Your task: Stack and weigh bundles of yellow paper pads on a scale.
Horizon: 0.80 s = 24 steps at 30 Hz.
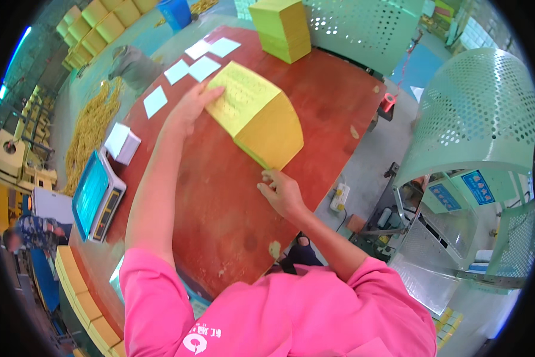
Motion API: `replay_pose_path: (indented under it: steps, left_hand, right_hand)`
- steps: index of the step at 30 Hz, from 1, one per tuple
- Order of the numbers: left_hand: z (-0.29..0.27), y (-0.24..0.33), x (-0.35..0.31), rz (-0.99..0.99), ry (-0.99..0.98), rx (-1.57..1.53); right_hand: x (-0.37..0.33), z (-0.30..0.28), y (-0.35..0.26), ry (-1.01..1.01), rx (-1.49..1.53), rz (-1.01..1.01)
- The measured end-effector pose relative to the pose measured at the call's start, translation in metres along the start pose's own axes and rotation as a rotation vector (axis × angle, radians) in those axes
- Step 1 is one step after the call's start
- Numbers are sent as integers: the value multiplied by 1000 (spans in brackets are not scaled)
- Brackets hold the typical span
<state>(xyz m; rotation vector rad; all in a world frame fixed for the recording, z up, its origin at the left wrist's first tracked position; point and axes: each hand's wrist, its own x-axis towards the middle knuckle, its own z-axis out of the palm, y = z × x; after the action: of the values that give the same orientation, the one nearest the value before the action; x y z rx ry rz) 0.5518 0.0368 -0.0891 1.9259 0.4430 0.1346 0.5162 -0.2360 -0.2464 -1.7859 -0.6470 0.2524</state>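
Observation:
A thick stack of yellow paper with faint marks on its top sheet lies at an angle on the red-brown table. My left hand grips its left edge, the fingers over the top sheet and part of the hand hidden. At the stack's near corner is my right hand, its fingertips touching or almost touching the paper. The right thumb stands apart from the fingers, with nothing visible between them.
Several pale cards lie along the table's far left edge. A white block and a digital scale sit at the left. Another yellow paper stack stands at the back. Right of the table is a machine with a perforated green guard.

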Motion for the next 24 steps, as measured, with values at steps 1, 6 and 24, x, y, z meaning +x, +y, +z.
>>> replay_pose_path:
  steps: [1,6,24]
  left_hand:
    - [5,1,2,23,-10,5]
    - [26,19,18,-208,-64,-462]
    - [167,117,316,-173,15,-345]
  right_hand:
    - [8,1,11,21,-27,1]
    - [34,-12,24,59,35,53]
    - [298,-163,118,590,-587,87]
